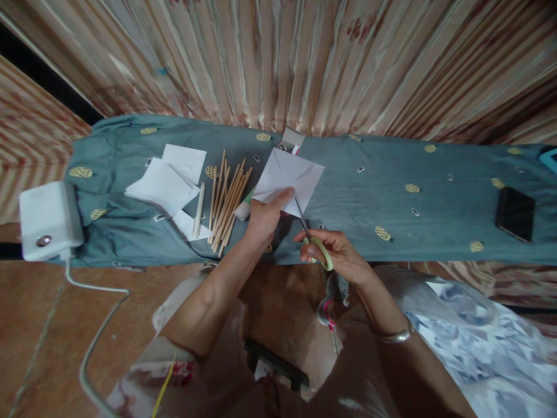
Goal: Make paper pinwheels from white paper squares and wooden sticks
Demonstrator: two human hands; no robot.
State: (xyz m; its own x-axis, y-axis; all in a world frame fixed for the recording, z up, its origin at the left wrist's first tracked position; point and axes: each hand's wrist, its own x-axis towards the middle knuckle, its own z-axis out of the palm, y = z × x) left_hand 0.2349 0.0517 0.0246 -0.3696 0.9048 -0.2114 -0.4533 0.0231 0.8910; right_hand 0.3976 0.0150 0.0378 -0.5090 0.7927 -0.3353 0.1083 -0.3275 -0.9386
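1. White paper square point(300, 172), creased, held up over bench point(357, 203) nr front edge, approx. mid-view; one corner toward back.
2. L hand point(268, 213): closed on paper at its lower L side, thumb flat on top pointing R, other fingers mostly hidden beneath, so exact curl = can't tell.
3. L forearm point(213, 299): slanting up from lower L, wrist fairly straight.
4. R hand point(343, 253): wrapped round green-handled scissors point(325, 254), fingers bent at handle loops, wrist turned inward.
5. Scissors aimed up-L, blades overlapping paper's lower edge, tips just beside L thumb; blade gap too small to tell.
6. R forearm point(383, 307): slanting up-L from lower R, w/ silver bangle point(394, 337) below wrist.
7. L of hands, on bench: bunch of wooden sticks point(230, 200), white stick point(199, 210), loose white sheets point(161, 183). Far R: dark phone point(516, 213).
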